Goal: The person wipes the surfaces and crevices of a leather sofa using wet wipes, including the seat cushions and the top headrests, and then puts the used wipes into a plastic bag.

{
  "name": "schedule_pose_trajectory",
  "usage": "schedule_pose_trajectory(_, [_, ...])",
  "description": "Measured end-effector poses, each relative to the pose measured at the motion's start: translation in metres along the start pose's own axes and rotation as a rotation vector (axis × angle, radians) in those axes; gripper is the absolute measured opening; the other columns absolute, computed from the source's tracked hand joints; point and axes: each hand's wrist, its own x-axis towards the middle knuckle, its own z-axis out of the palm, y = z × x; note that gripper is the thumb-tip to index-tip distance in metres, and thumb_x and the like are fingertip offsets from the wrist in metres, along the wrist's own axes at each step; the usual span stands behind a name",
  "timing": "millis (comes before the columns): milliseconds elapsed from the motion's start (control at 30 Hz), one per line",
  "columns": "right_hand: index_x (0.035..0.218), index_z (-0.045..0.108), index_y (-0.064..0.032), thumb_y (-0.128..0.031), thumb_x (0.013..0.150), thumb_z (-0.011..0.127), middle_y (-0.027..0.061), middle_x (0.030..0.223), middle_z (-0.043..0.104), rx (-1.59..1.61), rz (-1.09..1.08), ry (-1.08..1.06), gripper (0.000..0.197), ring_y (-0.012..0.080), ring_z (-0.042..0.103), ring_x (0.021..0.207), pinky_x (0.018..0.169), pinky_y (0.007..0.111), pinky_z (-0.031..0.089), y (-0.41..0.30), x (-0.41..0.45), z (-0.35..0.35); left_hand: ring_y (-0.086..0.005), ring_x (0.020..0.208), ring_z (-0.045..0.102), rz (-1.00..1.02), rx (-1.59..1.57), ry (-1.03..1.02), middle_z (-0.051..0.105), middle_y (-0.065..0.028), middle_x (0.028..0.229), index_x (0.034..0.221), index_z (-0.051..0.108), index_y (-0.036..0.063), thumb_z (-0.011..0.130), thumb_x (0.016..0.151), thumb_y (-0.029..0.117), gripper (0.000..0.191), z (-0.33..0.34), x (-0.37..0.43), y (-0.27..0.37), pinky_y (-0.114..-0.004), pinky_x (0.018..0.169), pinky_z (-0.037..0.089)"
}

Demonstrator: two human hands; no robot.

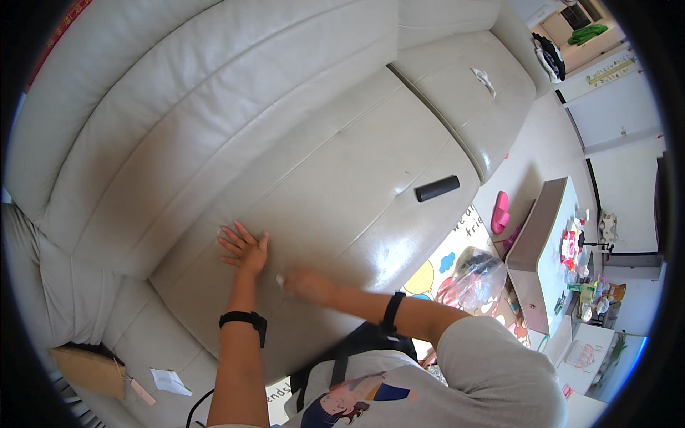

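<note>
A light leather sofa seat cushion lies before me. My left hand rests on it, fingers spread, holding nothing. To its right my right hand, blurred, is closed around a small white piece, perhaps tissue or cloth, low over the same cushion. A dark cylindrical object lies near the cushion's front edge. Farther off, a crumpled white tissue lies on the neighbouring seat.
At the lower left are a brown paper bag and a white paper. A clear plastic bag sits on a printed mat, near a pink slipper and a low table bearing several items. The sofa backrest rises behind the seat.
</note>
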Motion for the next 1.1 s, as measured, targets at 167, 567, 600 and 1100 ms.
schedule_pose_trajectory(167, [0.08,0.056,-0.0066,-0.021,0.074,0.051,0.0089,0.087,0.053,-0.304,-0.656,0.005,0.016,0.0237,0.053,0.085,0.075,0.034,0.046,0.043,0.021,-0.049,-0.0426,0.124,-0.025,0.004,-0.001,-0.003,-0.027,-0.0209,0.136,0.134,-0.016,0.0083,0.034,0.082,0.058,0.088,-0.001,0.001,0.005,-0.065,0.093,-0.006])
schedule_pose_trajectory(567, [0.083,0.065,-0.0089,-0.012,0.066,0.058,0.0066,0.087,0.062,-0.92,-0.268,0.569,0.019,0.023,0.059,0.077,0.067,0.033,0.05,0.306,0.133,-0.36,-0.0477,0.121,-0.026,0.038,-0.018,0.088,-0.028,-0.0287,0.132,0.131,-0.018,-0.0027,0.035,0.084,0.052,0.089,0.015,0.001,-0.023,-0.068,0.089,-0.007])
schedule_pose_trajectory(600, [0.083,0.065,-0.0088,-0.012,0.065,0.058,0.0069,0.088,0.062,-0.941,-0.156,0.613,0.02,0.0239,0.059,0.077,0.067,0.033,0.05,0.315,0.132,-0.368,-0.0479,0.121,-0.026,0.052,-0.014,0.082,-0.028,-0.0289,0.132,0.13,-0.018,-0.0037,0.035,0.084,0.051,0.089,0.014,-0.002,-0.019,-0.068,0.088,-0.007])
schedule_pose_trajectory(1100, [0.097,0.062,-0.0067,-0.01,0.082,0.046,0.0098,0.105,0.057,-0.851,1.071,0.351,0.022,0.0253,0.058,0.094,0.074,0.034,0.05,0.321,0.088,-0.444,-0.0447,0.118,-0.034,-0.017,-0.007,-0.005,-0.031,-0.0279,0.131,0.129,-0.02,-0.0059,0.038,0.084,0.048,0.091,0.017,0.001,-0.008,-0.065,0.087,-0.016])
